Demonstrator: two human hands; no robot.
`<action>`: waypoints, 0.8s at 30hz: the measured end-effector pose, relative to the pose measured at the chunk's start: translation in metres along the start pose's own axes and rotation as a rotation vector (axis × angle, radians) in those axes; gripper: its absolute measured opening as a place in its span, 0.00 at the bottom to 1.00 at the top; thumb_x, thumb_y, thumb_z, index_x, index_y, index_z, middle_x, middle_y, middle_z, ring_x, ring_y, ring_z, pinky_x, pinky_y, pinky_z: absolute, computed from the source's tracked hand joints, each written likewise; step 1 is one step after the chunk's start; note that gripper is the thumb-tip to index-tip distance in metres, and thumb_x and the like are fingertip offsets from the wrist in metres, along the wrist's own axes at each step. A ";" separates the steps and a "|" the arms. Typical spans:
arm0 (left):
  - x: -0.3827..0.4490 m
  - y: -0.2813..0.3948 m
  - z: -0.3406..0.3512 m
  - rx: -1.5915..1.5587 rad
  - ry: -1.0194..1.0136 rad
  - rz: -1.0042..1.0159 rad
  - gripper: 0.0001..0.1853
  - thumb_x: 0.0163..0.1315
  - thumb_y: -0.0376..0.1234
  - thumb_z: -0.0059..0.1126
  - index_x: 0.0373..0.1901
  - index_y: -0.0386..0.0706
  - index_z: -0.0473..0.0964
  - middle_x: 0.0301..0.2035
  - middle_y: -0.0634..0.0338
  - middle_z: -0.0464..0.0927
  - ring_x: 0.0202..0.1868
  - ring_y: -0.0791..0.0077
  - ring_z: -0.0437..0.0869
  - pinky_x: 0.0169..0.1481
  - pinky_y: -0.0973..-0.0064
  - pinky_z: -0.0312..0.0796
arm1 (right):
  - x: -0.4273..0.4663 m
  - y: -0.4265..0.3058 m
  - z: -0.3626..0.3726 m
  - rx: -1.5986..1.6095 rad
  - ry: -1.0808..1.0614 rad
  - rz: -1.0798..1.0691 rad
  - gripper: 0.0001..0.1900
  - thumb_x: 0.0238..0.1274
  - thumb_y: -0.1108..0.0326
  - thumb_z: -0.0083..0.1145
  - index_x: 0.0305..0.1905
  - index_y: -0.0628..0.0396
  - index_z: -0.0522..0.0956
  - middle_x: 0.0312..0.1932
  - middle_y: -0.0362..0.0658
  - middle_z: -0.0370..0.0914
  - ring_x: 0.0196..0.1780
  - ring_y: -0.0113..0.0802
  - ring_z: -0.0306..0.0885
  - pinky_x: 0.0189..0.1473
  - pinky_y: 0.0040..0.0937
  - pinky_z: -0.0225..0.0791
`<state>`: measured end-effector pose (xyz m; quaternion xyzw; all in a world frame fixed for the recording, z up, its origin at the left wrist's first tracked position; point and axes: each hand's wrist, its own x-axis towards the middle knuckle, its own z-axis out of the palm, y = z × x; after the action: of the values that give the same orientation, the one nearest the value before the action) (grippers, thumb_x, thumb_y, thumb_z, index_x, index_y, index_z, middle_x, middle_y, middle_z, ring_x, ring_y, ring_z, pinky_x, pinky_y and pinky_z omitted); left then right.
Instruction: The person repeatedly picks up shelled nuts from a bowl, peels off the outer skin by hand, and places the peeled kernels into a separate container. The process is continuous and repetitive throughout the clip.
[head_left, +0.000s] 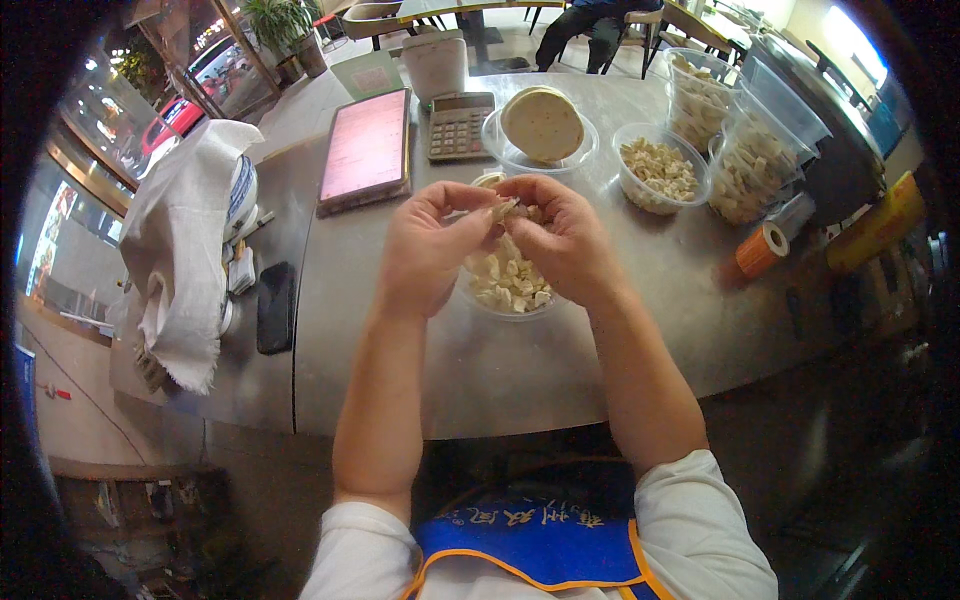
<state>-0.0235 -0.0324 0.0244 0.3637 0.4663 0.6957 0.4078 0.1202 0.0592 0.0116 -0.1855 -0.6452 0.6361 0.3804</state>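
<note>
Over a clear plastic bowl (512, 311) of torn, pale flatbread pieces (510, 283), my left hand (439, 244) and my right hand (559, 232) meet at the fingertips. Between them they pinch a small piece of pale flatbread (506, 212), partly hidden by the fingers. Just beyond my hands, a stack of round flatbreads (541, 124) rests in another clear bowl (504, 156). To the right of it stands a clear bowl (622, 187) of small torn pieces. Both forearms are bare below white sleeves.
A tablet (366, 146), a calculator (461, 127) and a white container (435, 64) stand at the back left of the metal table (360, 300). A phone (275, 307) and a cloth (176, 247) over crockery are at left. Tall tubs (754, 161) and an orange roll (761, 251) are at right.
</note>
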 end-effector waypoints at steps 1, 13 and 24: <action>0.002 -0.004 -0.002 -0.015 -0.021 0.007 0.07 0.63 0.24 0.64 0.41 0.35 0.76 0.37 0.56 0.83 0.35 0.77 0.85 0.38 0.79 0.78 | -0.003 -0.004 0.006 0.046 -0.014 0.015 0.14 0.57 0.75 0.64 0.49 0.63 0.81 0.44 0.48 0.84 0.43 0.29 0.83 0.45 0.30 0.78; 0.000 -0.001 -0.015 0.130 -0.182 -0.113 0.07 0.64 0.26 0.66 0.39 0.39 0.75 0.33 0.62 0.81 0.28 0.80 0.79 0.32 0.81 0.70 | -0.002 -0.001 -0.001 -0.647 0.152 -0.458 0.12 0.55 0.74 0.65 0.45 0.59 0.83 0.36 0.45 0.82 0.40 0.34 0.84 0.43 0.32 0.78; 0.006 -0.002 -0.010 0.614 0.123 0.239 0.17 0.69 0.34 0.64 0.52 0.30 0.79 0.44 0.56 0.83 0.42 0.73 0.81 0.48 0.76 0.75 | 0.000 -0.002 -0.009 -0.240 -0.047 -0.096 0.16 0.65 0.70 0.60 0.56 0.64 0.80 0.51 0.52 0.85 0.56 0.39 0.83 0.59 0.35 0.74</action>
<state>-0.0340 -0.0303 0.0204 0.4793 0.6319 0.5861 0.1657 0.1270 0.0655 0.0125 -0.1837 -0.7337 0.5394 0.3702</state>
